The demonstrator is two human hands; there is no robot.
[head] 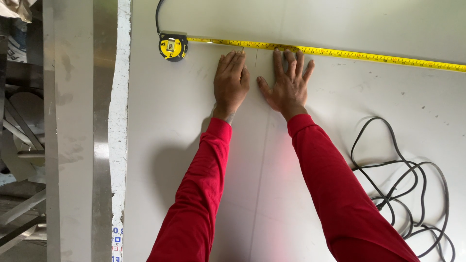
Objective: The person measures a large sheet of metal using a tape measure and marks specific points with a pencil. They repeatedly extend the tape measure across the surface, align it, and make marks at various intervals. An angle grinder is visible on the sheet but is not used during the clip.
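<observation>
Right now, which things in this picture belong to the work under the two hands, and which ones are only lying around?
In use:
- left hand and right hand, flat on the pale grey sheet
- yellow tape measure, its blade stretched along the fingertips
- thin pencil line between the hands

Lying about:
- coiled black cable
- grey metal bars beside the sheet

Hands [259,85] below tape measure [310,50]
</observation>
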